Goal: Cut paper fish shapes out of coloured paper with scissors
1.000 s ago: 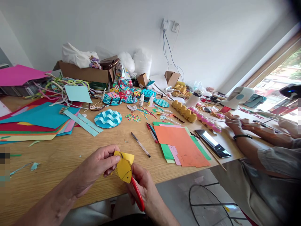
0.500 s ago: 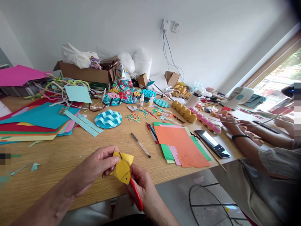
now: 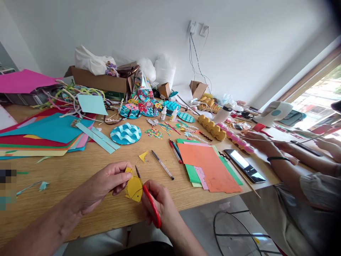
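Observation:
A small yellow paper fish (image 3: 134,189) with drawn lines and a dot eye is pinched at its tail by my left hand (image 3: 114,179). My right hand (image 3: 158,204) is closed on red-handled scissors (image 3: 152,209), whose dark tip points up beside the fish's right edge. On the table (image 3: 87,185), just beyond the scissors, lies a yellow paper scrap (image 3: 143,156). A pen (image 3: 162,165) rests to the right of that scrap.
Orange and green paper sheets (image 3: 210,165) and a phone (image 3: 245,166) lie to the right. Coloured sheets (image 3: 53,131) are stacked at left. A round blue wave-patterned piece (image 3: 125,134) is mid-table. Another person's hands (image 3: 259,142) work at right.
A yellow scrap has come off the fish's paper and lies on the table. The scissors have moved up along the fish's right side, and their tip now shows. The view has shifted slightly.

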`<action>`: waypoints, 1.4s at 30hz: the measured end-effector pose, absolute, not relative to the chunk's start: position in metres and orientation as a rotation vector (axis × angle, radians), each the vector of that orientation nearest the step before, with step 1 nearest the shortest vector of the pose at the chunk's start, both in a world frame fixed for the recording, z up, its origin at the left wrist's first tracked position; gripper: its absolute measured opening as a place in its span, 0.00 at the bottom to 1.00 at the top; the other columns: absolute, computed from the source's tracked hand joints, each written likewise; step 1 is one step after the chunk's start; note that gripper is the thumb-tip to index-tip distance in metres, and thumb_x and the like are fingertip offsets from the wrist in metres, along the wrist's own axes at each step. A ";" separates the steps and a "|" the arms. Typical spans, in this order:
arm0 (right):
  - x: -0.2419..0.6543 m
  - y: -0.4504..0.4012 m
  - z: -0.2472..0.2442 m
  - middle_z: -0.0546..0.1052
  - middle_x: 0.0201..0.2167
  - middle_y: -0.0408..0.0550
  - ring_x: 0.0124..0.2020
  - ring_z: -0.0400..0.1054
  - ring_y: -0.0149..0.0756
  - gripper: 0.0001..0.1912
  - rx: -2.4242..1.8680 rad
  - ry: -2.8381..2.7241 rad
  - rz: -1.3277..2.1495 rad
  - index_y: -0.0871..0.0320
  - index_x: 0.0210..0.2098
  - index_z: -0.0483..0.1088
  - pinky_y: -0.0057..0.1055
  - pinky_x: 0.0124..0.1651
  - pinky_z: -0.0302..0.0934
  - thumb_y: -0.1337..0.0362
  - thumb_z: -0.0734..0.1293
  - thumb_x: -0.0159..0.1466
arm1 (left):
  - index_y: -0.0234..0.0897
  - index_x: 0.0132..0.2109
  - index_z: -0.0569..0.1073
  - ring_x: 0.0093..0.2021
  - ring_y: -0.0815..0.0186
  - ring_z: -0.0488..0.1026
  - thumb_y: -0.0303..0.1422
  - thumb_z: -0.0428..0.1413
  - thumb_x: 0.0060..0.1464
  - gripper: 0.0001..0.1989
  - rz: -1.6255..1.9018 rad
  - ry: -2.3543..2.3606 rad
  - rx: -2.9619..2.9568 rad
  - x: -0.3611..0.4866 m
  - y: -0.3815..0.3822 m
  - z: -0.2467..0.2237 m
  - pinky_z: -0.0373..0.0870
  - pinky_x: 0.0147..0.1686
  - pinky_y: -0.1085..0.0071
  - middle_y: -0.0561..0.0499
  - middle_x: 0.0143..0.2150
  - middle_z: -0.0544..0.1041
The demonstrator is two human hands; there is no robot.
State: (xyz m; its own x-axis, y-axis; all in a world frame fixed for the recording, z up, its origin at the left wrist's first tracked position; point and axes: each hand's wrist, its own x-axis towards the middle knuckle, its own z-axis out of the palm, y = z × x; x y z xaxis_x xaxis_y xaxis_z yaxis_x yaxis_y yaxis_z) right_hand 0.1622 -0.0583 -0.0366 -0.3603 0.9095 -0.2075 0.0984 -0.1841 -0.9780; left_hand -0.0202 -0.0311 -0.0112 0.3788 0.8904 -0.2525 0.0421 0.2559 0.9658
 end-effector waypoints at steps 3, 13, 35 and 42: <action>0.168 -0.050 -0.033 0.61 0.11 0.33 0.10 0.52 0.22 0.23 -1.217 -1.341 1.706 0.57 0.24 0.59 0.20 0.13 0.43 0.43 0.64 0.57 | 0.39 0.28 0.68 0.24 0.71 0.57 0.38 0.56 0.52 0.09 0.779 1.103 1.173 -0.038 -0.026 -0.010 0.57 0.24 0.76 0.58 0.24 0.63; 0.162 0.010 0.008 0.71 0.27 0.39 0.25 0.63 0.27 0.22 -1.000 -1.362 1.574 0.57 0.30 0.62 0.25 0.28 0.57 0.60 0.77 0.44 | 0.39 0.27 0.67 0.25 0.69 0.65 0.34 0.59 0.45 0.07 0.762 1.146 1.274 -0.040 0.011 0.009 0.62 0.26 0.74 0.58 0.23 0.69; 0.117 0.059 -0.007 0.66 0.23 0.35 0.21 0.58 0.24 0.13 -0.879 -1.152 1.512 0.57 0.30 0.60 0.22 0.24 0.54 0.66 0.69 0.48 | 0.44 0.45 0.70 0.34 0.63 0.72 0.44 0.55 0.50 0.16 1.131 1.142 1.275 -0.047 0.026 -0.023 0.68 0.32 0.71 0.52 0.33 0.75; 0.112 0.050 -0.012 0.66 0.23 0.36 0.21 0.59 0.24 0.15 -0.870 -1.059 1.562 0.57 0.29 0.60 0.21 0.22 0.54 0.64 0.71 0.48 | 0.40 0.23 0.72 0.24 0.68 0.61 0.40 0.60 0.42 0.09 1.140 1.245 1.193 -0.032 0.023 -0.024 0.61 0.25 0.75 0.57 0.19 0.66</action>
State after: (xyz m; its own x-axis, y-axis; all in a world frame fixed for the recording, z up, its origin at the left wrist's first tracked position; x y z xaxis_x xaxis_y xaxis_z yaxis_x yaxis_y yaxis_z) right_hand 0.1123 0.0499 -0.0119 -0.2256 0.9740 -0.0222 -0.3400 -0.1001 -0.9351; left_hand -0.0324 0.0229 -0.0245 0.0156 0.9981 -0.0599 0.0281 0.0594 0.9978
